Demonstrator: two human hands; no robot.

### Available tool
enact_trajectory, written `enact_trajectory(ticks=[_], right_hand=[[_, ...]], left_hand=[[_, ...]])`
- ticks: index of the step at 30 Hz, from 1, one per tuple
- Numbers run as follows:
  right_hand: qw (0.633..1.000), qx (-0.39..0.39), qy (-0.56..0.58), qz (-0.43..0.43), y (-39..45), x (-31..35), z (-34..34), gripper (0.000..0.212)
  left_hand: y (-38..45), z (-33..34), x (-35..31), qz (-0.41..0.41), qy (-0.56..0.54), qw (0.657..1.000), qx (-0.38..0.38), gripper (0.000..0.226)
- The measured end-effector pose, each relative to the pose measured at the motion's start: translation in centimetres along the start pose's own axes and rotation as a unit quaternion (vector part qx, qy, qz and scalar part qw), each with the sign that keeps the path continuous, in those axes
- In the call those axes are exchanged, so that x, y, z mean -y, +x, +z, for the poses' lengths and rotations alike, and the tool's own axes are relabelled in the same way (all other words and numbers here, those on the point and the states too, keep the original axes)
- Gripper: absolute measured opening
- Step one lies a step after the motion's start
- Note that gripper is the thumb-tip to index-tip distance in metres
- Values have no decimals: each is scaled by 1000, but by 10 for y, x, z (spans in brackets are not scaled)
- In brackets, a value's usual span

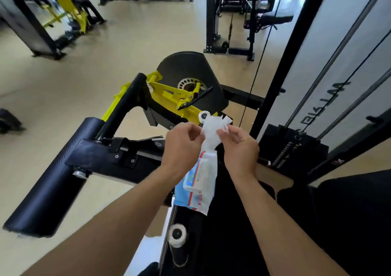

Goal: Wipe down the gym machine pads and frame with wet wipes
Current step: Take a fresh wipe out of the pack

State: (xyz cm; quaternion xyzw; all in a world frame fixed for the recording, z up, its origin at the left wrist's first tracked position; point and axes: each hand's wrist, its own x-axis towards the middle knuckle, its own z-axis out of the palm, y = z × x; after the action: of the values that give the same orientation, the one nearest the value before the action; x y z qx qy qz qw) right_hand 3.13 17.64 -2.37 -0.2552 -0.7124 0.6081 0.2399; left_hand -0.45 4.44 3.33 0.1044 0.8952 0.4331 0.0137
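**Head view: a wet wipe is drawn out above the machine seat**

Head-camera frame, read from left to right. At far left the black roller pad [50, 182] juts out on its black frame arm [118, 110], untouched by either hand. Behind it, towards the centre, sits the yellow linkage [169, 95] with its black cam cover [190, 74].

At centre, the left hand [182, 146] is curled, thumb and fingertips pinched on the left edge of a white wet wipe [211, 130]. The wipe rises from the wipe packet [201, 182], which hangs or rests just below both hands in front of the dark seat pad [349, 223]; what supports the packet cannot be told. The right hand [241, 148] is likewise curled, its fingertips pinching the wipe's right edge.

At right stand the guide rods [338, 60] and the weight stack [296, 146].

Judged risks: the packet appears unsupported by either hand, so a firm upward pull may lift or drop it to the floor; opposed pulls on a thin wet sheet may tear it; a following sheet may trail out and dry. No surface is yet being wiped.
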Motion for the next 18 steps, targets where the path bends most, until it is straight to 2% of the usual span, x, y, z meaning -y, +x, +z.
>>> enact_trajectory(ticks=[3, 5, 8, 10, 13, 16, 18], right_hand=[[997, 68, -43, -5, 23, -19, 21, 37], [994, 91, -62, -18, 30, -25, 32, 38], [992, 95, -68, -43, 33, -20, 40, 41], [992, 91, -54, -67, 33, -13, 45, 41], [992, 83, -61, -76, 33, -16, 52, 39], [988, 105, -112, -29, 33, -29, 48, 28], [988, 96, -119, -25, 33, -24, 45, 24]], left_hand=[[16, 24, 6, -67, -36, 997, -3, 7], [18, 40, 10, -108, -94, 989, -39, 3], [9, 52, 5, -183, -230, 953, -78, 42], [-4, 50, -3, -188, -272, 942, -59, 61], [-10, 29, -9, -85, -253, 963, -24, 74], [15, -1, 1, 70, -143, 987, -28, 61], [34, -15, 8, 131, -41, 989, 45, 51]])
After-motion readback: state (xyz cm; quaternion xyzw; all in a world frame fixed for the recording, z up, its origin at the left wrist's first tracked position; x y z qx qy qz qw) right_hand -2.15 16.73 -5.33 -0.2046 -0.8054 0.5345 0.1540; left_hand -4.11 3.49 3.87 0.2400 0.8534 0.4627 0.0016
